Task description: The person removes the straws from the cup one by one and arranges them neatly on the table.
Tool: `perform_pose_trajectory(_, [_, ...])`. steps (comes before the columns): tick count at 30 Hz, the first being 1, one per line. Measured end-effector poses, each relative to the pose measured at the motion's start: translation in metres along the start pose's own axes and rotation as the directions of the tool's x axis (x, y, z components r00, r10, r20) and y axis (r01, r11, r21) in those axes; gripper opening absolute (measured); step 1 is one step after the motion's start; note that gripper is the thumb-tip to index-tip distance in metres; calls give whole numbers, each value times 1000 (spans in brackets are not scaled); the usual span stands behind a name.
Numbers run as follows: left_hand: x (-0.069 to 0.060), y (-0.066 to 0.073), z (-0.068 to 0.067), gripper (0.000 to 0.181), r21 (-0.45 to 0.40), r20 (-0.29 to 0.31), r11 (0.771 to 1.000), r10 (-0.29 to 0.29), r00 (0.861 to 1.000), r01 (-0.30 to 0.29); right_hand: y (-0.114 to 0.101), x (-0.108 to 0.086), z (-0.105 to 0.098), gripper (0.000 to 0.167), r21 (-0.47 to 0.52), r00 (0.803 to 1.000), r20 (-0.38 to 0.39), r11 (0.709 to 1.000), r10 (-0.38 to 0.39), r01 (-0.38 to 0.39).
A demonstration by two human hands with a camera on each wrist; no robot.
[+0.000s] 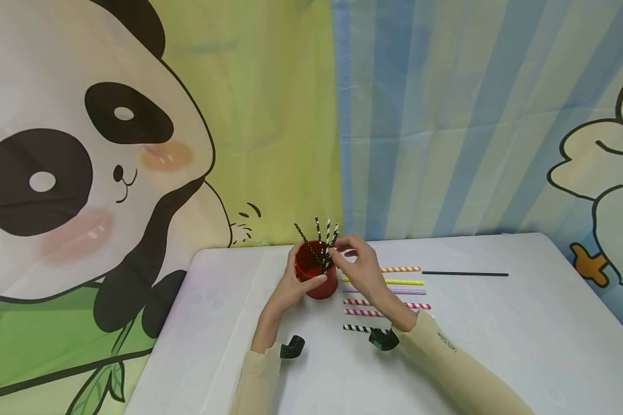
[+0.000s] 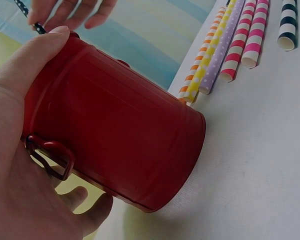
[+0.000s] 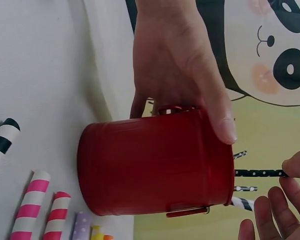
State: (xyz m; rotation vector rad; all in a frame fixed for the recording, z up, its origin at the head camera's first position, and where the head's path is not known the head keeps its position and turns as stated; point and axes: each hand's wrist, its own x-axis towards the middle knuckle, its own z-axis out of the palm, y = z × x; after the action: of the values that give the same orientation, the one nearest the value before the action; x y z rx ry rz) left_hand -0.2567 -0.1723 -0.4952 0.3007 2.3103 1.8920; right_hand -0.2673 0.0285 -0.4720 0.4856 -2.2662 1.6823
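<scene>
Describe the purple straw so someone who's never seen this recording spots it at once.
On the white table, look just right of the red bucket that the left hand holds. The purple straw lies there between the yellow straw and the red-and-white striped straw. Its purple colour with white dots sets it apart: neither neighbour is purple.

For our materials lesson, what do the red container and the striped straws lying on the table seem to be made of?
The red container: probably painted metal, smooth with a soft sheen; thin raised bands and slender looped handles suggest it.
The striped straws: apparently paper, mostly matt, with little shine and pale cut ends, though plastic can't be ruled out.
</scene>
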Motion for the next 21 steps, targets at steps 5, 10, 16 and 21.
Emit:
perform_pose_trajectory(5, [2, -5, 0, 97, -2, -2, 1000, -4, 1000, 4, -8, -1, -3, 18, 6, 1000, 2, 1000, -28, 28])
perform_pose_trajectory(10, [1, -4, -1, 98, 3, -1, 1000, -9, 1000, 9, -17, -2, -5, 14, 1, 998, 7, 998, -63, 63])
perform_pose_trajectory(16, [0, 1, -1, 98, 2, 13, 1000, -7, 1000, 7, -26, -2, -6, 15, 1, 996, 13, 996, -84, 84])
perform_pose_trajectory(21, [0, 2, -2, 99, -17, 27, 1000, 6, 1000, -6, -33, -3, -9, 15, 5, 993, 7, 993, -120, 120])
